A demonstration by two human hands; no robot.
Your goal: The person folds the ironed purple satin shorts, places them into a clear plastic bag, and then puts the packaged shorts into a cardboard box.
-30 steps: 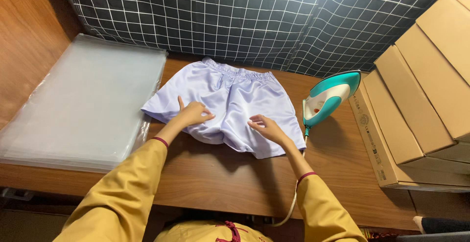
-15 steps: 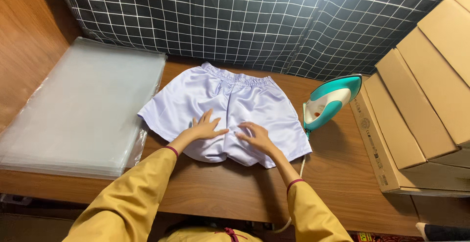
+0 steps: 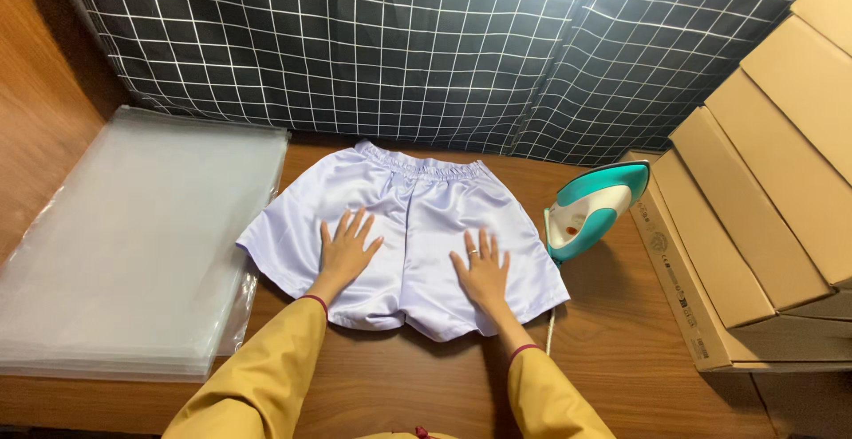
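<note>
Both hands, left (image 3: 344,253) and right (image 3: 482,270), lie flat, fingers spread, apart on glossy lilac satin shorts (image 3: 408,226) spread mid-tabletop (image 3: 612,350), between a clear plastic stack (image 3: 133,244) and a teal iron (image 3: 590,208).

Shorts: pale lilac satin shorts (image 3: 417,226) lie flat at the centre of the frame, waistband toward the top.
Left hand: left hand (image 3: 344,253) lies palm down, fingers spread, on the left leg.
Right hand: right hand (image 3: 482,270) lies flat on the right leg.
Iron: teal and white iron (image 3: 590,208) stands just right of the shorts.
Left side: stack of clear plastic bags (image 3: 133,244).
Right side: cardboard boxes (image 3: 754,208).
Surface: wooden counter (image 3: 612,359).
Top: black grid-patterned cloth (image 3: 399,48).
</note>
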